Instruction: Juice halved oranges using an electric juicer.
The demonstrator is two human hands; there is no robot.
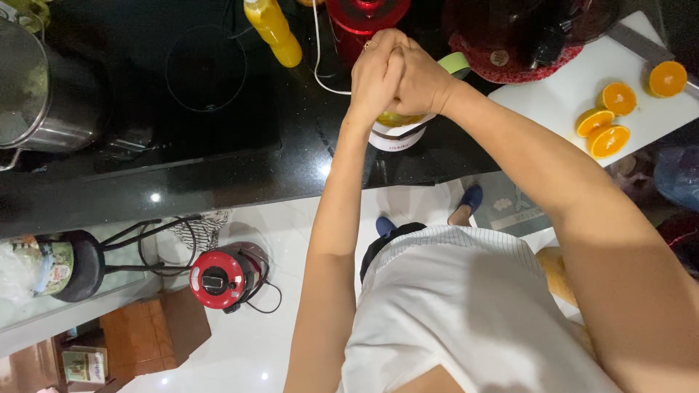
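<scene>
**A:** How do the person's arms sit?

**B:** Both reach forward from the white-shirted body and meet over the black glossy stone worktop. The left forearm runs almost straight up the picture, the right comes in at a slant from the lower right, elbow out wide.

**A:** And the hands?

**B:** The left hand and right hand are stacked together, fingers folded over one another, pressing down on a yellow-orange fruit half. Only a sliver of that fruit shows beneath the palms. Both hands are closed over it as one clamp; a ring shows on a left finger.

**A:** Where is the fruit?

**B:** On top of a small round white citrus juicer standing on the worktop near its front edge. A pale green lid or spout part peeks out just beside the right hand.

**A:** What lies around?

**B:** Cut orange halves rest on a white cutting board to the right, well apart from the hands. A yellow plastic squeeze bottle lies behind on the left, a steel pot at the far left edge, and a white cord trails behind the juicer.
</scene>
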